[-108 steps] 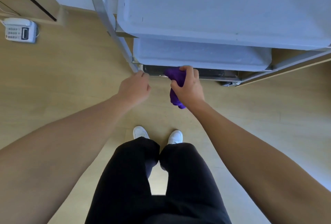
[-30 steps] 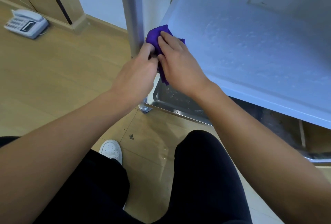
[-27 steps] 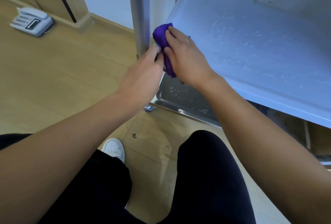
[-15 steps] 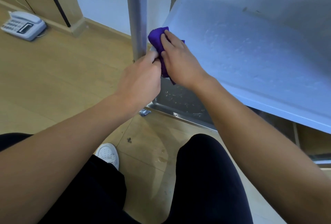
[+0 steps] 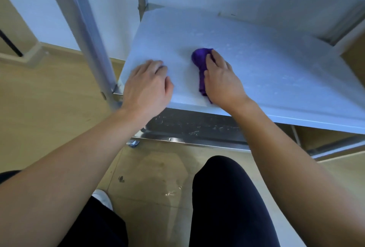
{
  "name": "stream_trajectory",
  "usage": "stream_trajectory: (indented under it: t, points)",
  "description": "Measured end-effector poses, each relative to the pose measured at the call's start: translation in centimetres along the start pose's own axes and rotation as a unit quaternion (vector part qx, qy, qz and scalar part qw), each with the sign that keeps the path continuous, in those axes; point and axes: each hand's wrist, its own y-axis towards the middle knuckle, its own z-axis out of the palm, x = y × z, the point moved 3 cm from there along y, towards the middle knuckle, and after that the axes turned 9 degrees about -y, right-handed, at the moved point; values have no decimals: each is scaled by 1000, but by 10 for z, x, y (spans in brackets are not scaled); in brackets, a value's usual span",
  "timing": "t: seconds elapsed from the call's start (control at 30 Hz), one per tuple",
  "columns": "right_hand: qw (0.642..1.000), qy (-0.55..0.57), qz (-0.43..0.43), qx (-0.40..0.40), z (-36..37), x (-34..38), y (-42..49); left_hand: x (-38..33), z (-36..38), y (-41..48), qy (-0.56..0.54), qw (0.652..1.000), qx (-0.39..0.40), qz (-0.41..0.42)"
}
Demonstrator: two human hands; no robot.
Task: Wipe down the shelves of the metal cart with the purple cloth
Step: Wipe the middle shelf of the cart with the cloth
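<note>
View from above, crouched at the cart. My right hand point(image 5: 221, 80) grips the bunched purple cloth point(image 5: 201, 62), fingers curled over it and pressing it onto the middle shelf point(image 5: 276, 64), a little in from the front edge. My left hand point(image 5: 147, 86) rests on the shelf's front left corner, fingers loosely bent, holding nothing, just beside the upright post point(image 5: 88, 39). The hands are apart. Below, the bottom shelf point(image 5: 197, 126) shows pale streaks. My right knee point(image 5: 223, 183) and a white shoe point(image 5: 102, 197) are over the wood floor point(image 5: 49, 108).
</note>
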Motion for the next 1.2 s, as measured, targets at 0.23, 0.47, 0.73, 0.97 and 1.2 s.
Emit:
stream_trajectory:
  t: [0.23,0.47,0.73,0.97,1.2]
  points:
    - [993,14,-106,-43,-12,55,-13,3,2,1,-12,999,23,-19]
    - [991,88,-102,-20,0,71,46,9,-10,3,-39,997,15,-70]
    - [992,90,-88,-20,7,68,113,22,-15,16,-40,995,-8,-93]
    - [996,87,-33,-11,10,73,171,23,-7,12,-37,997,-10,-72]
    - [984,79,-159,-14,8,56,123,20,-2,15,-34,997,0,-73]
